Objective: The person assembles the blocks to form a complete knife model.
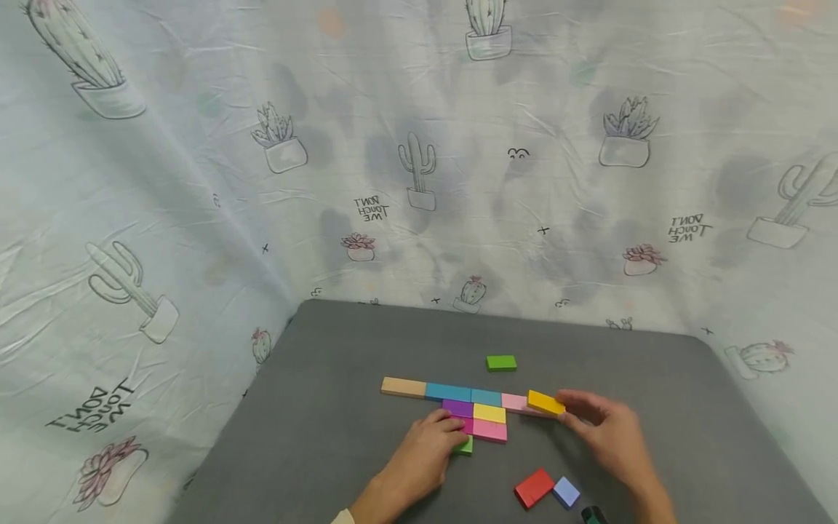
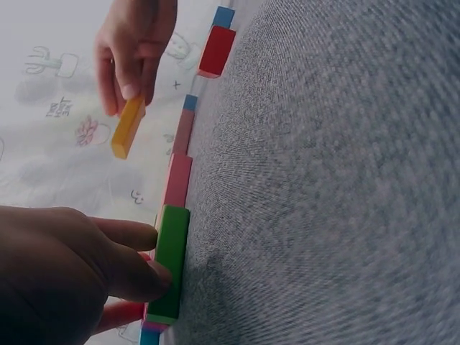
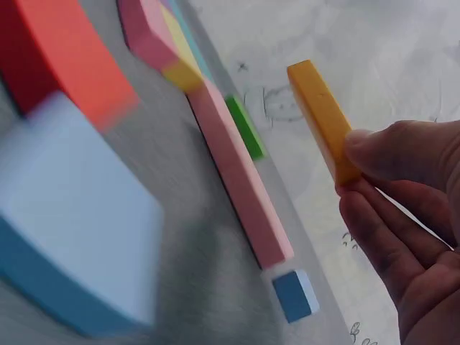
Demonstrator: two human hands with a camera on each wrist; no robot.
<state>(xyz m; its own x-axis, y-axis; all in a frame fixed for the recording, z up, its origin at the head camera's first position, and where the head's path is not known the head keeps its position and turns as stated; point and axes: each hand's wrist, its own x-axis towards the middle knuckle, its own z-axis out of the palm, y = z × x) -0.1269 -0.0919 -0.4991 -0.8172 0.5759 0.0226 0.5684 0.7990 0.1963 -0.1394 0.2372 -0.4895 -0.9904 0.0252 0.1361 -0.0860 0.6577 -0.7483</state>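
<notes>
My right hand [image 1: 605, 433] pinches a yellow-orange block [image 3: 320, 115] between thumb and fingers, raised over the right end of a row of flat blocks. That row runs from a wood-coloured block [image 1: 403, 387] through two blue blocks [image 1: 448, 392] to pink ones [image 1: 513, 402]. My left hand [image 1: 419, 451] pinches a green block [image 2: 171, 262], thumb on its near face and index fingertip at its upper edge. Its other fingers reach over the magenta block [image 1: 466, 425] and purple block [image 1: 457, 407]. Beside these lie a pale yellow block [image 1: 489, 413] and a pink block [image 1: 489, 431].
Another green block [image 1: 501, 363] lies behind the row. Nearer me are a red block [image 1: 534, 487] and a light-blue block [image 1: 566, 493], with a dark object [image 1: 592, 515] at the bottom edge. A blue block [image 3: 295, 295] sits past the pink end. Cactus-print cloth [image 1: 419, 145] surrounds the grey table [image 1: 314, 437].
</notes>
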